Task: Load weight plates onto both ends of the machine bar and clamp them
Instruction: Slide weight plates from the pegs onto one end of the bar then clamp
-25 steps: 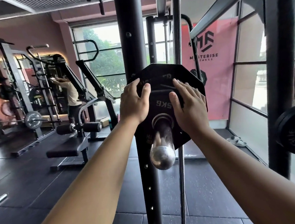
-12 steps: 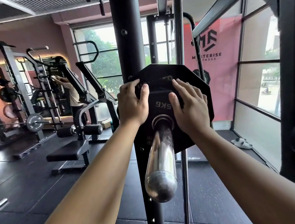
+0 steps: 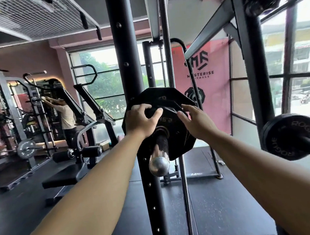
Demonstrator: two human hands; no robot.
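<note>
left hand (image 3: pixel 141 121) grips the upper left of the weight plate (image 3: pixel 164 97), fingers curled into a grip slot, thumb across the face. right hand (image 3: pixel 197 121) is spread, fingers straight, tips at the upper right of the face.

location: the plate is threaded on the bar sleeve (image 3: pixel 159 165), just beside the black upright (image 3: pixel 126 64); the chrome sleeve end projects toward the camera.

handling: rigid, heavy for its size, matte coated, many-sided rim. likely slides freely on smooth chrome. take hold at the grip slots or opposite rim edges, one hand per side; keep fingers off the back face.

count: hands, two. plates on this sleeve, one confirmed; layered edges at lower right may be a second. sleeve ends, one. round rogue plate (image 3: pixel 289 136) on a separate bar at right, one. clamps, none in view.
</note>
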